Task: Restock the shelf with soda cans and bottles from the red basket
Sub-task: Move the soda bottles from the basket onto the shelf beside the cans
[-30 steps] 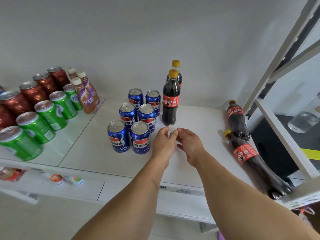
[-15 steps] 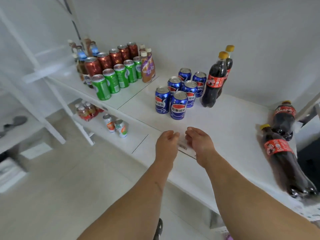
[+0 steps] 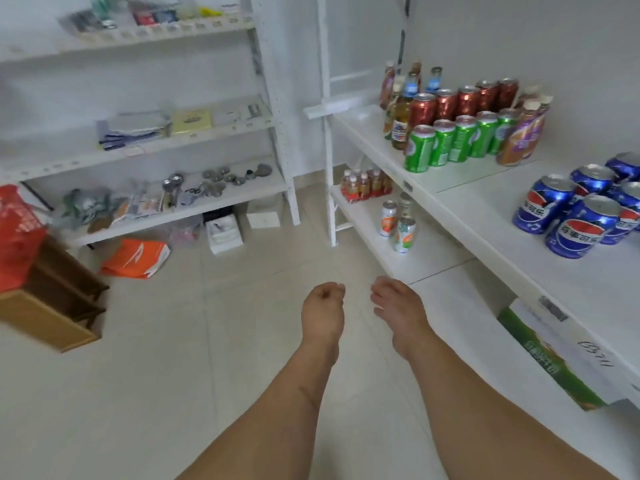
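Red basket (image 3: 15,233) at the far left edge, about 9 o'clock from the hands, well apart from them, sitting on a brown wooden stand (image 3: 52,306); contents can't be made out. Orange bag (image 3: 136,258) lies flat on the floor at 10 o'clock, under a white side shelf (image 3: 156,140) of blurred odds and ends.

Left hand (image 3: 323,315) at center, over bare floor tile, fingers curled in loosely, holding nothing. Right hand (image 3: 398,308) just beside it, not touching, fingers also loosely curled, empty. Both forearms run up from the bottom edge.

Drinks shelf (image 3: 485,216) runs from 12 o'clock down to 3 o'clock, to the right of the hands. On top at 1 o'clock: small bottles (image 3: 401,98) at the back corner, count unclear from blur. Next, red cans (image 3: 464,100), five in a row, upright. In front, green cans (image 3: 457,142), five in a row, upright, long axis vertical. Two tan bottles (image 3: 523,133) at the row's right end, upright, caps up. At 2 o'clock, blue cans (image 3: 578,209), at least five visible in a tight cluster, upright, tops up, some cut by the frame edge.

Lower shelf level at 1 o'clock: a pack of small bottles (image 3: 363,185) and three white-orange cans (image 3: 398,223), upright. Green-and-white carton (image 3: 554,358) at 3 o'clock under the shelf lip.
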